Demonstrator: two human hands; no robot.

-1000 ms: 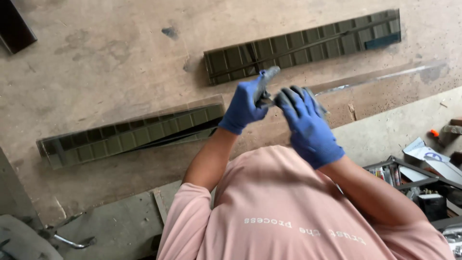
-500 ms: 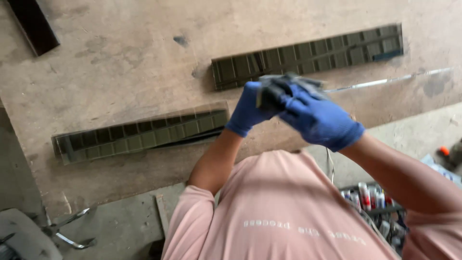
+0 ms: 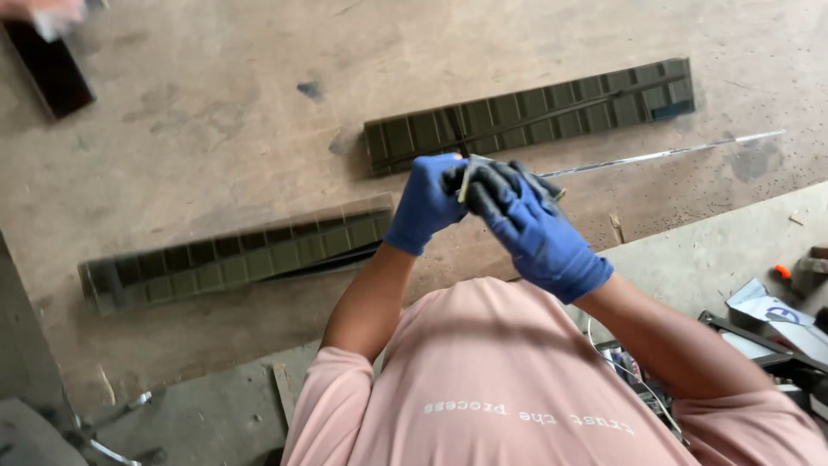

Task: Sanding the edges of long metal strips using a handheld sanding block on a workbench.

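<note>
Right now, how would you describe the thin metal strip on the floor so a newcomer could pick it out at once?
Start at the concrete floor and find the far ribbed green panel. Just below it lies the thin metal strip, running from the gloved right hand out to the right. Unlike the two wide, ribbed green panels, it is narrow, shiny and silver.

Your left hand (image 3: 429,201) and right hand (image 3: 535,233) cover most of the small grey piece (image 3: 467,175) pinched between them, so you can't tell its shape or what it is. Top-left, the dark bar (image 3: 50,69) and a blurred pale object (image 3: 52,10) are cut by the frame edge. The clutter of tools (image 3: 776,319) at right is partly cropped, too small to identify.
</note>
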